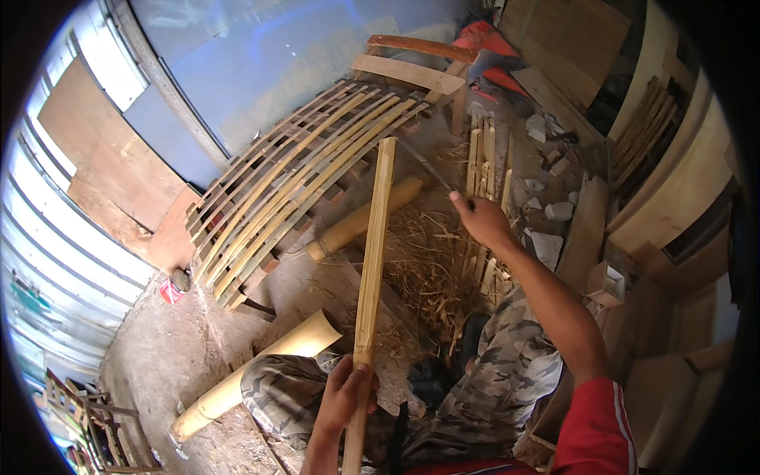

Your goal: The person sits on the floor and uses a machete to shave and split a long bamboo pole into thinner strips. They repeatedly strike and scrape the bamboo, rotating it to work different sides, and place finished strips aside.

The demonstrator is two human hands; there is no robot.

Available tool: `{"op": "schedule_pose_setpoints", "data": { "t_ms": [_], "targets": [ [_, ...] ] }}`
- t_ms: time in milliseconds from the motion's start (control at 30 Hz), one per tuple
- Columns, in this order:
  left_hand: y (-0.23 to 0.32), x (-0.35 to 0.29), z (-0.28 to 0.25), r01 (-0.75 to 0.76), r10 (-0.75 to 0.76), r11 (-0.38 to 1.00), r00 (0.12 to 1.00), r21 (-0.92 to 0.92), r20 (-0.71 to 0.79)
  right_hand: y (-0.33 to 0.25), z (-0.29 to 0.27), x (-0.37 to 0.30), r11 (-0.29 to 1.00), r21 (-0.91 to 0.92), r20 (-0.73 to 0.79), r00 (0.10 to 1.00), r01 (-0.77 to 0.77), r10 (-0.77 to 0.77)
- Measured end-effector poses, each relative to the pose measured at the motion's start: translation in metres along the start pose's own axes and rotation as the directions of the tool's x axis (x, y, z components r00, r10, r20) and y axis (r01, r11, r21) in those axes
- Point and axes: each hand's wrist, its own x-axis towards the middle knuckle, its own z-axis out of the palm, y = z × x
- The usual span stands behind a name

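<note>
My left hand (348,389) is wrapped round the lower part of a long split bamboo strip (374,245). The strip stands up steeply in front of me, its pale inner side in view, and its lower end runs down past my lap. Out to the right, my right hand (484,222) is closed round the handle of a long-bladed knife (427,169). The thin dark blade points up and left, its tip close to the top of the strip. Whether the blade touches the bamboo I cannot tell. The fingers largely hide the handle.
A slatted bamboo frame (297,186) stands ahead on the left. Thick bamboo lengths lie by my left knee (229,392) and beyond the strip (368,218). Shavings (431,273) cover the floor ahead, with split strips (483,158) and rubble (559,211) to the right.
</note>
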Motion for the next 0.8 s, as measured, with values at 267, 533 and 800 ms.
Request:
{"op": "schedule_pose_setpoints", "data": {
  "t_ms": [267,533,800],
  "targets": [
    [-0.008,0.036,-0.024,0.26,-0.119,0.843,0.944,-0.471,0.308,-0.037,-0.014,-0.05,0.841,0.521,0.167,0.984,-0.142,0.063],
    [0.003,0.046,-0.012,0.317,0.028,0.785,0.841,-0.533,0.54,-0.049,0.01,-0.104,0.743,0.153,-0.104,0.758,0.652,-0.644],
    [0.006,0.048,0.007,0.222,-0.071,0.777,0.961,-0.589,0.268,-0.06,0.021,-0.131,0.492,-0.081,-0.08,0.486,0.867,-0.87]
  ]
}}
